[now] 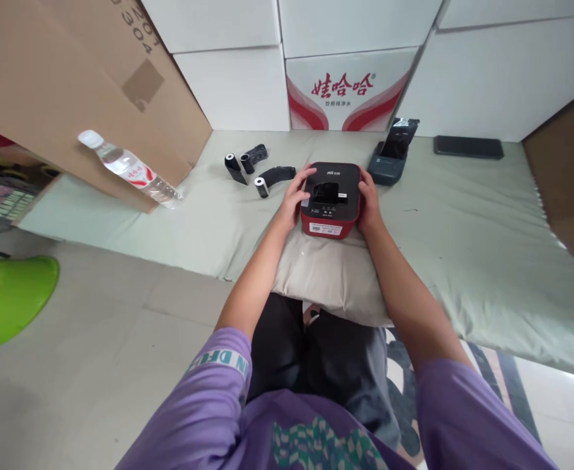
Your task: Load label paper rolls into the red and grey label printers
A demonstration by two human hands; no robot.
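Observation:
A small red receipt printer (330, 230) with a black top rests on the cloth-covered surface, held between my two hands. My left hand (296, 194) wraps its left side, with fingertips lying over the top edge. Against the right side presses my right hand (367, 201), its fingers partly hidden behind the body. A dark opening or window is in the middle of the top, and a white label is on the front. Left of the printer lie several small paper rolls (262, 188) with dark loose strips. Behind it on the right stands a dark device (386, 168) with its black flap raised.
A water bottle (134, 171) stands at the left beside a large cardboard box (91, 98). A black phone-like slab (467, 147) lies at the back right. White cartons (348, 91) form a wall behind. A green seat (17, 297) is on the floor at left.

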